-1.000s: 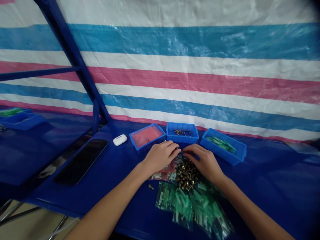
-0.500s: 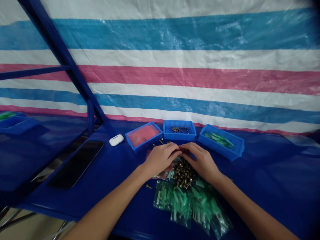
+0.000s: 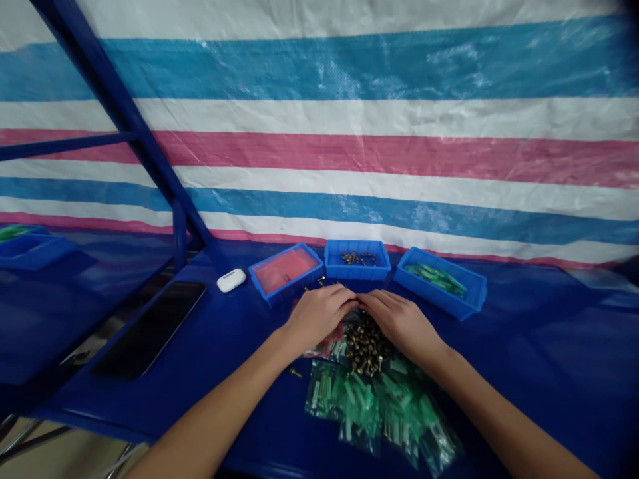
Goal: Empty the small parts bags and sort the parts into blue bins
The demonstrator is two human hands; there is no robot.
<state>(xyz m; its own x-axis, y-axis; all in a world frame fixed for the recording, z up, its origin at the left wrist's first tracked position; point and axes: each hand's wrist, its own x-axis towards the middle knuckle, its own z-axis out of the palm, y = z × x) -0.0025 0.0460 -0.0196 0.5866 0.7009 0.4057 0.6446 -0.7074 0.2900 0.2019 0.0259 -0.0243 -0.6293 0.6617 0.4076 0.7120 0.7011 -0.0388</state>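
Note:
My left hand (image 3: 319, 316) and my right hand (image 3: 399, 322) meet at the fingertips above a heap of brass-coloured screws (image 3: 367, 346). Both are closed, fingers pinched together; whatever lies between them is hidden. Under and beside the left hand are red-tinted plastic bags (image 3: 327, 346), partly covered by it. In front of the screws, clear bags of green plastic pieces (image 3: 359, 402) lie fanned out towards me. One loose screw (image 3: 295, 372) rests left of the bags, and a few more (image 3: 322, 282) lie beyond my left hand.
Behind the hands stand three blue bins: one with red bags (image 3: 287, 271), one with screws (image 3: 357, 259), one with green pieces (image 3: 436, 279). A white case (image 3: 231, 281) and a black phone (image 3: 150, 329) lie left. A blue metal frame (image 3: 134, 120) rises beside a striped sheet (image 3: 379, 159).
The fingers of my right hand have come down and flattened against the left fingertips, closing the gap seen between its thumb and fingers. The bags and bins stay where they were.

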